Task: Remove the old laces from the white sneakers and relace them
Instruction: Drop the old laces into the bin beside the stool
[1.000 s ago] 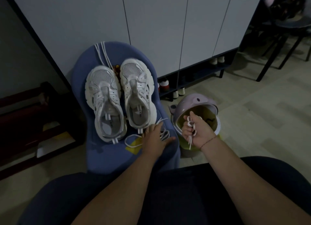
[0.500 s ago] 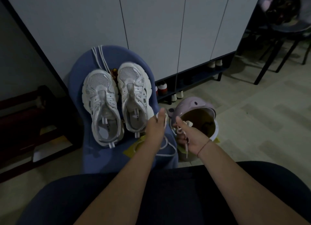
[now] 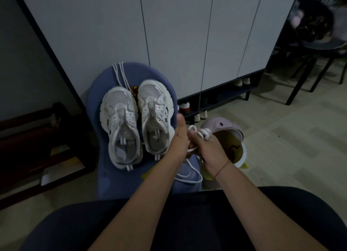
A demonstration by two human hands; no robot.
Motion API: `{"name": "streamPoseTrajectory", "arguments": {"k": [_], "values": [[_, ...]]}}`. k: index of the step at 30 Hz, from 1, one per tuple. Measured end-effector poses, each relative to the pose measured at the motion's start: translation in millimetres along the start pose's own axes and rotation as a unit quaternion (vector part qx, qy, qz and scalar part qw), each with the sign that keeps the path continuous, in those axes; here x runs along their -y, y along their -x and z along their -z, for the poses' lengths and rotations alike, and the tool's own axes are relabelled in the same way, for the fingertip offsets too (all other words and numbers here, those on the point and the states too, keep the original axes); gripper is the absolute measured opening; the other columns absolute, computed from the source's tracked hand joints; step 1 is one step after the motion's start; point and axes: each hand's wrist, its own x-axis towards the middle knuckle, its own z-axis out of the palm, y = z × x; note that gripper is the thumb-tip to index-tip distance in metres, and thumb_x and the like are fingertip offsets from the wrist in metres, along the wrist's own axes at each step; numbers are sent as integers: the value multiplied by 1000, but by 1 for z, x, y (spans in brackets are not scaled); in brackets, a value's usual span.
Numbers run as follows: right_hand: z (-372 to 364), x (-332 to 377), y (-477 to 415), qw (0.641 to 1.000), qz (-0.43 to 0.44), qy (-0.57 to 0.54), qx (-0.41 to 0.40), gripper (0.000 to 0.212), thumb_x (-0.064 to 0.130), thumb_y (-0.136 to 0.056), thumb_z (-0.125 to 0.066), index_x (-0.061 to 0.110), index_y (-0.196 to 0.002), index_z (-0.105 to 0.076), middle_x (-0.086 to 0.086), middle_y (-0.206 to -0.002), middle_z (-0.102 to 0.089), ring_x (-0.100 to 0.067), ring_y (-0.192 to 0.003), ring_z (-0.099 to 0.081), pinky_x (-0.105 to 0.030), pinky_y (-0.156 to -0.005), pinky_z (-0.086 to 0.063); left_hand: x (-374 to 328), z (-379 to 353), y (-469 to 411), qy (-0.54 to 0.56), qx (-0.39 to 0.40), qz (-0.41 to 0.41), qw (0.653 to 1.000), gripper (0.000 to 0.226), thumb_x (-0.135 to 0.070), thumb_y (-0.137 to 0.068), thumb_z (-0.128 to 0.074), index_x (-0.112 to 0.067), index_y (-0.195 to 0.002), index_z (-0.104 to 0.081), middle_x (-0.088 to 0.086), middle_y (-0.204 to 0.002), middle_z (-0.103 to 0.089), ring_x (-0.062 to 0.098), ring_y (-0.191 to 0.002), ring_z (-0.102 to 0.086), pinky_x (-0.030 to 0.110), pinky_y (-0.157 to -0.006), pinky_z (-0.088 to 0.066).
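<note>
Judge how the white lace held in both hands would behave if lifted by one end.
Probably floppy: the lace sags in loops below the left hand. Likely light, being thin. Its coils bunched in the right hand could tangle.
</note>
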Motion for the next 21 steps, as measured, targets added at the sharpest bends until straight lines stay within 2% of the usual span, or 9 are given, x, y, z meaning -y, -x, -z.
{"name": "streamPoseTrajectory", "arguments": {"k": [2,4,6,8,10,12,16,18,21], "values": [[0,8,1,1000,2,-25,-9,22,26,-91,-60,7,-81,-60,-18,-83,-66,-31,-83,-65,-49,-88,-52,1,8,-3,-71,30,14,997,70,-87,-68,-26,-30,-52,-63,2,-67,-51,15,-65,-49,31,-72,-42],[6,20,-2,989,-23,-144,-28,24,28,-94,-54,8,-84,-60,-16,-84,-66,-28,-82,-65,-43,-85,-55,3,17,-3,-112,57,43,991,64,-82,-78,-31,-25,-81,-60,-4,-54,-39,11,-46,-34,21,-52,-32],[17,38,-4,968,-42,-241,-56,27,28,-97,-48,7,-82,-57,-11,-76,-64,-22,-70,-65,-34,-66,-57,5,24,-4,-101,61,55,991,54,-66,-93,-37,-15,-103,-55,-8,-46,-29,8,-38,-21,21,-41,-20],[28,50,-6,952,-61,-299,-14,29,27,-97,-44,9,-75,-51,-5,-56,-56,-14,-46,-58,-23,-41,-50,6,31,-9,-80,43,44,995,54,-56,-98,-39,-7,-110,-58,-10,-43,-28,5,-35,-21,20,-39,-17],[34,50,-7,964,-82,-246,50,30,25,-96,-40,13,-68,-40,2,-44,-40,-6,-31,-37,-16,-29,-31,0,36,-12,-39,21,21,999,54,-53,-99,-40,-5,-116,-58,-9,-44,-27,4,-35,-21,19,-37,-18],[34,42,-4,990,-108,-56,75,32,23,-96,-46,16,-66,-37,4,-42,-34,-5,-30,-27,-15,-29,-22,-6,40,-15,1,8,-1,1000,50,-52,-99,-39,-9,-115,-59,-8,-46,-24,5,-35,-19,18,-35,-18],[27,30,10,938,-165,237,191,37,35,-71,-74,14,-63,-45,3,-43,-30,-7,-34,-21,-15,-36,-18,-12,44,-15,18,2,-31,999,46,-51,-100,-39,-13,-114,-60,-8,-47,-24,5,-37,-19,18,-35,-19],[23,31,14,935,-160,238,211,33,31,-69,-74,6,-71,-53,3,-42,-30,-7,-33,-21,-15,-37,-16,-4,44,-18,-6,-2,-24,1000,48,-54,-99,-39,-14,-113,-61,-6,-50,-28,7,-40,-21,19,-37,-21],[20,39,9,979,-101,60,168,19,27,-79,-64,10,-70,-65,2,-45,-36,-5,-32,-25,-13,-33,-19,11,35,-20,-64,43,6,997,70,-74,-85,-36,-15,-107,-68,-1,-59,-53,12,-51,-43,23,-51,-33]]}}
